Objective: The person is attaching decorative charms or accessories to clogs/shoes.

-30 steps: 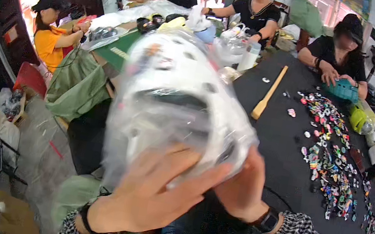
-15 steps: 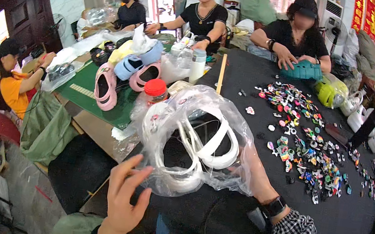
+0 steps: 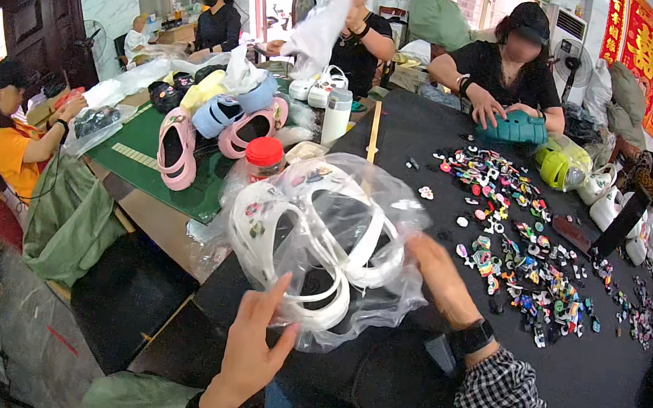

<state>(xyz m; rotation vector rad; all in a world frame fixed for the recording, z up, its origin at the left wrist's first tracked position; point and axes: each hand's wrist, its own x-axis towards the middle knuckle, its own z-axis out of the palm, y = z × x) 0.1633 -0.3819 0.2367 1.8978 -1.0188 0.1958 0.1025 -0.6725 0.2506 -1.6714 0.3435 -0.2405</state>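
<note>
A pair of white clogs with small charms lies inside a clear plastic bag on the dark table in front of me. At the bag's near left edge is my left hand, its index finger and thumb spread, fingertips at or just touching the plastic. My right hand is against the bag's right side. Blur and the hand's own back obscure its fingers, so I cannot tell whether it grips the plastic.
Loose colourful shoe charms cover the table's right part. Behind the bag stand a red-lidded jar and a white bottle. Pink clogs rest on a green mat. Across the table, a person handles a teal clog; another raises white plastic.
My right hand has come from behind the plastic to the bag's right edge. The left hand has shifted right, nearer the bag. The bag lies flatter, and a co-worker has lifted white plastic.
</note>
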